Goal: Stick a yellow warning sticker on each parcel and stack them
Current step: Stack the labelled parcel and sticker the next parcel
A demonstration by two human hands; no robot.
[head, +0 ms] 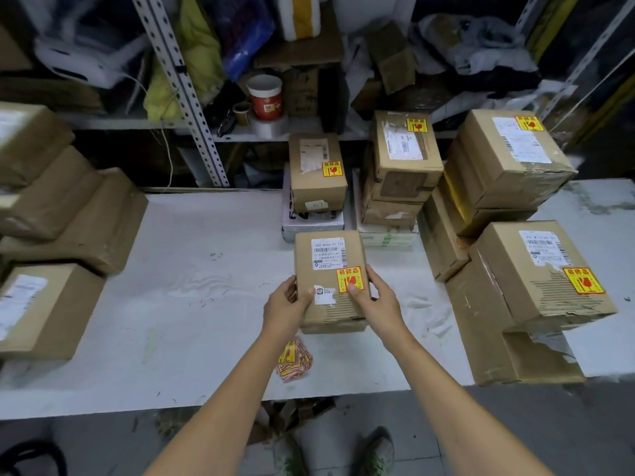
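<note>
A small brown parcel with a white label and a yellow warning sticker is held above the white table. My left hand grips its left edge, thumb on top. Gripping the right edge is my right hand, its thumb pressing on the sticker. A heap of loose yellow stickers lies on the table under my left forearm. Stickered parcels stand stacked at the back and on the right.
Several brown parcels without visible stickers pile up on the left of the table. Metal shelving behind holds a red cup, tape rolls and bags. My shoes show on the floor below the table's front edge.
</note>
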